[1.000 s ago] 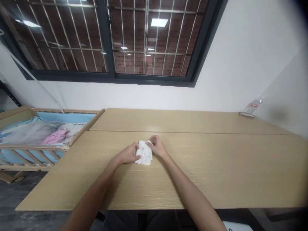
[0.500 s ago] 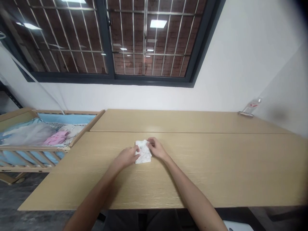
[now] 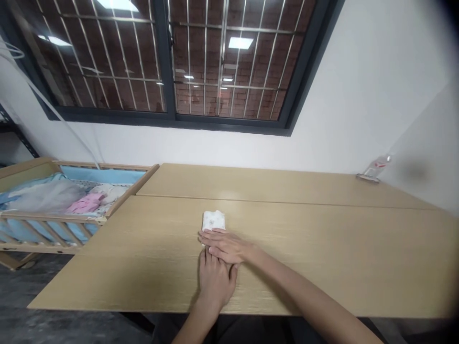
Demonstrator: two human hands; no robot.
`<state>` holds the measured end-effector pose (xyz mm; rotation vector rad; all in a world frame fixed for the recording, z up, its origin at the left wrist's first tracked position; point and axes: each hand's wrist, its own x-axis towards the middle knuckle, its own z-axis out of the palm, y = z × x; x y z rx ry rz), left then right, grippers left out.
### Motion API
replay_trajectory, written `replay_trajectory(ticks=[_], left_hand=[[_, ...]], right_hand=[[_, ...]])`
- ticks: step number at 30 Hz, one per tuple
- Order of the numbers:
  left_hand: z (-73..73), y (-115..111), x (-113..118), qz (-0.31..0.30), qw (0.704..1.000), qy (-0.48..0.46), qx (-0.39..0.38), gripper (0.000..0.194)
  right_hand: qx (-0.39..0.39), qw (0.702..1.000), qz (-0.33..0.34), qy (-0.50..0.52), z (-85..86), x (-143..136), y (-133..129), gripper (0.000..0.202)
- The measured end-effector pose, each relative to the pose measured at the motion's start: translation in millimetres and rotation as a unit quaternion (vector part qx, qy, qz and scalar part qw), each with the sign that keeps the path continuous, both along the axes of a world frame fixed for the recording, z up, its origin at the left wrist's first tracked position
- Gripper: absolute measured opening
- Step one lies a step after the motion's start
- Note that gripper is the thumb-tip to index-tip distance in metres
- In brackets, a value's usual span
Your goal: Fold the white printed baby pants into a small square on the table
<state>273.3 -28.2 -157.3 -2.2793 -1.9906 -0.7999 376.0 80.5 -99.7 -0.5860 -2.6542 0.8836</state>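
Small white folded cloth with a faint printed pattern (image 3: 213, 221) lies flat on the long pale wooden table (image 3: 322, 248), on the front board just this side of the seam between the table's two boards, left of the table's middle. Folded into a compact, roughly rectangular packet; near edge is covered by fingers.

Right hand (image 3: 225, 246) lies palm down, fingers straight and close together, pointing left across the near end of the cloth. Fingertips rest on the cloth's near edge, pressing flat, not pinching. Forearm runs back to the lower right corner of the view.

Left hand (image 3: 215, 279) also palm down on the table, directly nearer the person than the cloth, fingers extended toward it and close together. Its fingertips pass under the right hand, so the two hands overlap. Whether the left fingertips reach the cloth cannot be told; the right hand hides them. Neither hand grips anything.

Left of the table, touching its far-left corner: light wooden slatted baby cot (image 3: 53, 222) with blue lining, holding a grey-white bundle of fabric and a crumpled pink garment (image 3: 84, 204).

Far right end of the table, against the white wall: small clear stand with a red mark (image 3: 375, 169), well apart from the cloth.

Above the table's far edge: dark-framed window with metal bars (image 3: 172, 62), brick showing behind.
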Motion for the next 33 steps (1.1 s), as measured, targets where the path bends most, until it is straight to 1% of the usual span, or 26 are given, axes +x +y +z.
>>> replay_trajectory(ticks=[4,7,10,14,18,20,22,24,26,28,29,31,33], left_hand=[[0.9,1.9,0.8,0.023,1.0,0.019,-0.002,0.066],[-1.6,2.9,2.5,0.035,0.999,0.026,0.016,0.068],[-3.4,4.1,1.3,0.024,0.999,0.007,0.021,0.069],[-3.8,4.6,-1.0,0.02,1.0,-0.002,0.016,0.069],[-1.9,3.0,-1.5,0.015,1.0,-0.002,0.008,0.069],[2.2,2.2,-5.7,0.004,1.0,-0.004,0.01,0.065],[10.1,3.3,-15.9,-0.012,1.0,-0.004,0.006,0.058],[21.4,8.2,-31.5,-0.009,1.0,-0.011,-0.008,0.051],[34.0,17.9,-49.1,0.03,0.999,-0.019,-0.031,0.048],[45.2,31.8,-64.2,0.084,0.995,-0.007,-0.061,0.048],[49.6,39.7,-69.6,0.106,0.991,0.006,-0.08,0.05],[55.0,56.0,-75.6,0.135,0.984,0.033,-0.113,0.055],[56.6,70.7,-75.9,0.138,0.98,0.046,-0.136,0.058]], right_hand=[[0.004,1.0,0.0,-0.024,-0.8,2.6,27.7,0.052],[0.0,0.999,-0.035,-0.018,-1.6,3.0,56.8,0.055],[0.0,0.997,-0.071,-0.009,-7.1,3.2,84.4,0.057],[0.006,0.995,-0.102,0.001,-16.5,2.8,107.4,0.062],[0.016,0.995,-0.095,-0.003,-22.0,3.8,111.5,0.067],[0.007,0.993,-0.119,0.011,-24.1,5.6,109.0,0.07],[-0.015,0.982,-0.181,0.048,-26.8,8.1,106.0,0.074],[-0.04,0.956,-0.269,0.109,-30.3,10.5,103.9,0.075],[-0.057,0.919,-0.347,0.176,-33.9,11.9,102.6,0.07],[-0.059,0.892,-0.393,0.215,-36.9,12.2,101.3,0.063],[-0.055,0.886,-0.402,0.224,-38.0,12.0,100.2,0.059],[-0.042,0.886,-0.402,0.228,-39.2,11.0,96.5,0.047],[-0.04,0.893,-0.391,0.221,-39.5,9.5,90.6,0.033]])
